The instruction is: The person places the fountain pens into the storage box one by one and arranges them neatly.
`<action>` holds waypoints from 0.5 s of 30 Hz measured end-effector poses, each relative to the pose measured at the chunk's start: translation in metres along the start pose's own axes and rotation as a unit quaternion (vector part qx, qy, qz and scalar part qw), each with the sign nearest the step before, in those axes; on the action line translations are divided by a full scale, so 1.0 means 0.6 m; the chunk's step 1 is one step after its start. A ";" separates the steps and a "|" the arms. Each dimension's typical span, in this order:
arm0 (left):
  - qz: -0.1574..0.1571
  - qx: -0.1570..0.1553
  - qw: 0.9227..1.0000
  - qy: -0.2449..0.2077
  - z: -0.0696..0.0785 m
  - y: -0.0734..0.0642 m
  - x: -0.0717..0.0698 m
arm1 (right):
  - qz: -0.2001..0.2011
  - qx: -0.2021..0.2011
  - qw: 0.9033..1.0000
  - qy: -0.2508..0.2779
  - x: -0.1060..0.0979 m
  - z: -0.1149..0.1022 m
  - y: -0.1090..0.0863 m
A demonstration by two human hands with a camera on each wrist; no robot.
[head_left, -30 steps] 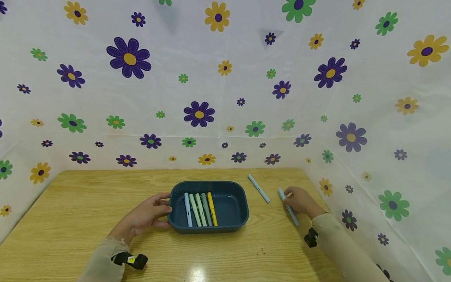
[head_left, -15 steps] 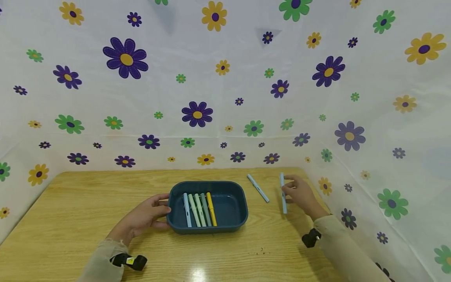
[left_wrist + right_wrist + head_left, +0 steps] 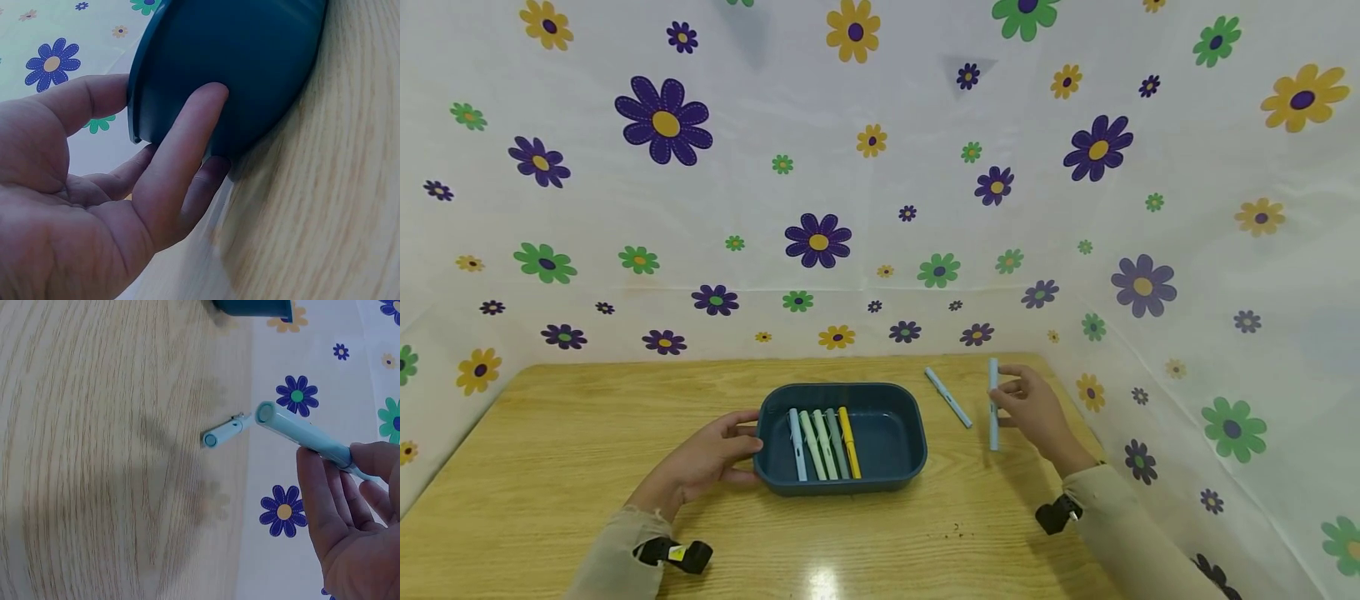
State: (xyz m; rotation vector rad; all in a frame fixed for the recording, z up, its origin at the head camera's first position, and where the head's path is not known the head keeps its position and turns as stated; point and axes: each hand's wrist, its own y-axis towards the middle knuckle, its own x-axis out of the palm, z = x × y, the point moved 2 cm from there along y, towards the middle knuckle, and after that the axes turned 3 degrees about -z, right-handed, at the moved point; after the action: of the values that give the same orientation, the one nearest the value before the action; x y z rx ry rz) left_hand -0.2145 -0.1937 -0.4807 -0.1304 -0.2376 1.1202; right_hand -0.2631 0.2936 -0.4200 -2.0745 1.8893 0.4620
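Observation:
In the head view my left hand (image 3: 707, 458) rests its fingers against the left end of a dark blue-green box (image 3: 880, 486). The left wrist view shows these fingers fairly straight on the box's outer wall (image 3: 269, 62). Inside the box lie a light blue pen (image 3: 797, 446), two pale green pens (image 3: 825, 446), a grey-green pen (image 3: 837, 446) and a yellow pen (image 3: 850, 443), side by side. My right hand (image 3: 1033, 408) pinches another light blue pen (image 3: 306, 434) between thumb and fingers, raised above the table. A further light blue pen (image 3: 948, 397) lies between box and right hand.
The wooden table (image 3: 865, 542) carries a few small dark specks (image 3: 955, 532) near its front right. A white flowered cloth (image 3: 737, 192) stands behind the table and along its sides. The right part of the box's floor is bare.
My right hand has lifted the light blue pen off the table, turned it nearly straight away from me, and moved it slightly left. The left hand stays at the box.

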 end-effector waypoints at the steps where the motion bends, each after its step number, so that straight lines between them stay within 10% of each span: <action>1: 0.001 0.000 1.000 0.000 0.000 0.000 0.000 | 0.006 -0.002 1.000 0.002 0.001 -0.001 -0.001; 15: 0.000 -0.002 1.000 0.000 0.000 0.000 0.000 | 0.025 -0.011 0.999 0.035 0.020 -0.001 -0.010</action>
State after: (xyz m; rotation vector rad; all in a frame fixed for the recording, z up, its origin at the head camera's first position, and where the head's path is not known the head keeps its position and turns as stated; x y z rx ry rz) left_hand -0.2147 -0.1936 -0.4811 -0.1341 -0.2395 1.1193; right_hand -0.2559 0.2833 -0.4244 -2.0875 1.9875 0.4298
